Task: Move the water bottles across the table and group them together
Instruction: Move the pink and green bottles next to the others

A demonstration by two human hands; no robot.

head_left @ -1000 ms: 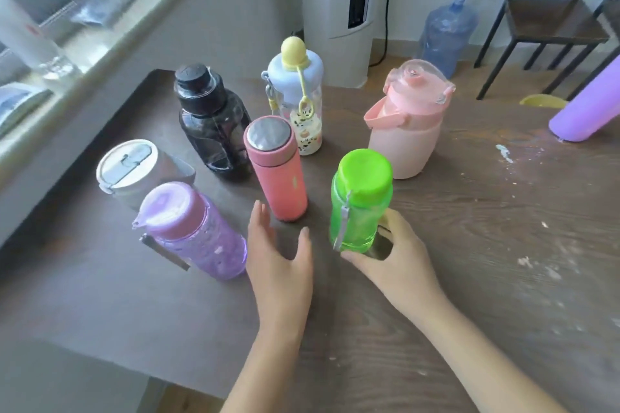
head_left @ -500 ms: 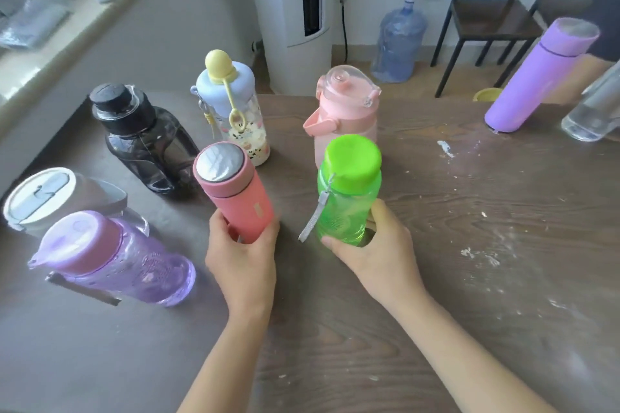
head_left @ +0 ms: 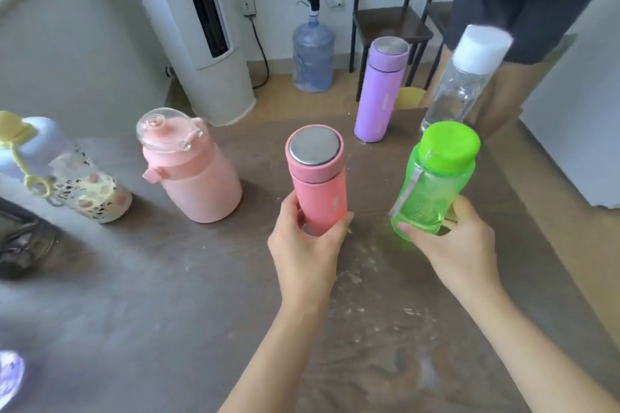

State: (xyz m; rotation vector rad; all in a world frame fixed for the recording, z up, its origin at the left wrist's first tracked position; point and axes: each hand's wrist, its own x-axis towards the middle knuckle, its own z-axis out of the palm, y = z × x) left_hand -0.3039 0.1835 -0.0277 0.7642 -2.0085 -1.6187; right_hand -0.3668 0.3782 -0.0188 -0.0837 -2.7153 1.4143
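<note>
Left hand (head_left: 307, 245) grips pink flask (head_left: 317, 178); right hand (head_left: 449, 245) grips green bottle (head_left: 436, 184). Purple bottle (head_left: 10, 375) left of flask, cropped, blurred.

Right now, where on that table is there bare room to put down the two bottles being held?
Bare tabletop lies between the coral flask and green bottle, just before the purple flask and clear bottle. The near side is bare too. It is crowded at left around the pink jug.

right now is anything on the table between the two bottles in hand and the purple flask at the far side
Nothing visible. The table lies bare between the coral flask, the green bottle and the purple flask.
</note>
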